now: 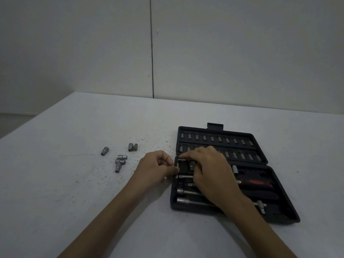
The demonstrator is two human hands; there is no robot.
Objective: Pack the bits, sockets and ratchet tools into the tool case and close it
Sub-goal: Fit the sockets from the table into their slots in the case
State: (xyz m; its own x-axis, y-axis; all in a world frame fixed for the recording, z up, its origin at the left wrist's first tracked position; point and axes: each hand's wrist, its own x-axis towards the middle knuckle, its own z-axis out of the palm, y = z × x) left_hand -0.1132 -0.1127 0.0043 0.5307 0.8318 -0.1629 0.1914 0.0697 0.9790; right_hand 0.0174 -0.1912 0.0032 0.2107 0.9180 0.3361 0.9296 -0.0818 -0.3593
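— So where is the case (279,205)?
— Open, flat on the right of the grey table (74,183), far from its edges. Its long side runs left to right.
— And the hands?
— Both hands pinch a thin bent metal key (178,167) at the tray's left corner: left hand (156,169), right hand (206,172).
— Anything loose?
— Shiny round sockets (121,161) lie on the left.

Hands (186,170) at open tool case (279,202)
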